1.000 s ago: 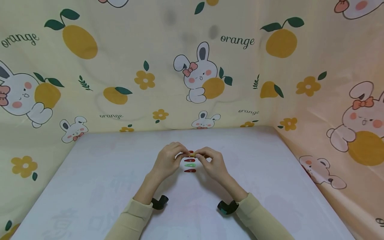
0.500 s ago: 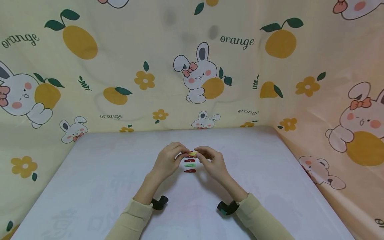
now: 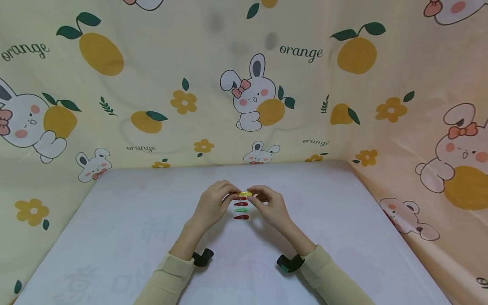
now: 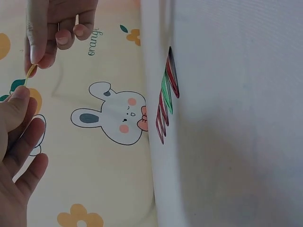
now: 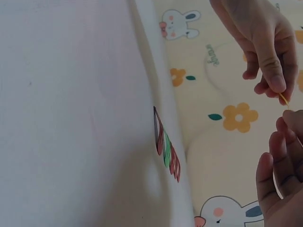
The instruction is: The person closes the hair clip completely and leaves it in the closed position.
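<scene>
A small yellow hair snap clip [image 3: 245, 194] is held up between my two hands, above the far part of the table. My left hand [image 3: 214, 202] pinches its left end between thumb and forefinger. At the other end, the thumb and fingers of my right hand [image 3: 270, 207] pinch it too. Both wrist views show the clip nearly edge-on as a thin yellow strip [image 4: 31, 73]. Below the hands lies a column of hair clips, spaced closely: a red clip [image 3: 241, 204], a green clip [image 3: 241, 210], a nearest red clip [image 3: 241, 217] and another red clip [image 3: 240, 198] partly hidden by the fingers.
A white cloth covers the table [image 3: 133, 237]. Behind it and to the sides hangs a cream curtain [image 3: 213, 55] printed with rabbits and oranges. Black wrist cameras [image 3: 203, 257] sit on both wrists.
The yellow clip has risen slightly and turned, so more of its bright face shows. My right fingertips have lifted slightly; the left hand and the clips on the table stay put.
</scene>
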`<state>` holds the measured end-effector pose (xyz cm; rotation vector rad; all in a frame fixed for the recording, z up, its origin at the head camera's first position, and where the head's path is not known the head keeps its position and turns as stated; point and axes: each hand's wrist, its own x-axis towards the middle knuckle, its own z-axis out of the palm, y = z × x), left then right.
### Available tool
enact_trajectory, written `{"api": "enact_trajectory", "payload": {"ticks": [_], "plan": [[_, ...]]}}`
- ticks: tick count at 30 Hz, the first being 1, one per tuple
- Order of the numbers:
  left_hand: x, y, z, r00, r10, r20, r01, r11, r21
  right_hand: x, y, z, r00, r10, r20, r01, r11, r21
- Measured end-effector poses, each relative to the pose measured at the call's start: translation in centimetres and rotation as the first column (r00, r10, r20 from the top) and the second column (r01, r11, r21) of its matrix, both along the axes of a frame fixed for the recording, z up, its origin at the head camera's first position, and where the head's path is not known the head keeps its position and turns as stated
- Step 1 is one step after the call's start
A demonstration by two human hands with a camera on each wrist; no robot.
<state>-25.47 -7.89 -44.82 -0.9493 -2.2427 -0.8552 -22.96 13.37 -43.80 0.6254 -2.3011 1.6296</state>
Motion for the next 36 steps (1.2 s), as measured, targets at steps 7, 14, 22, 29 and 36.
{"api": "enact_trajectory", "payload": {"ticks": [7, 14, 22, 29, 36], "plan": [[0.0, -0.2, -0.2, 0.999, 0.011, 0.047, -0.010, 1.000, -0.030, -2.1, 1.2, -2.9, 1.000, 0.018, -0.012, -0.017, 0.996, 0.083], [-0.1, -0.4, -0.7, 0.991, 0.026, 0.133, -0.017, 0.998, -0.067, -2.4, 1.4, -3.4, 0.999, 0.046, -0.010, -0.044, 0.986, 0.162], [-0.1, -0.4, -1.1, 0.981, 0.054, 0.189, -0.041, 0.996, -0.074, -2.5, 1.4, -3.8, 0.998, 0.054, 0.038, -0.060, 0.982, 0.179], [-0.1, -0.4, -1.0, 0.965, 0.072, 0.254, -0.040, 0.991, -0.126, -2.5, 1.5, -3.8, 0.997, 0.062, 0.038, -0.068, 0.976, 0.207], [-0.1, -0.6, -0.9, 0.926, 0.043, 0.374, 0.044, 0.974, -0.221, -2.7, 1.7, -4.2, 0.989, 0.086, 0.120, -0.119, 0.945, 0.305]]}}
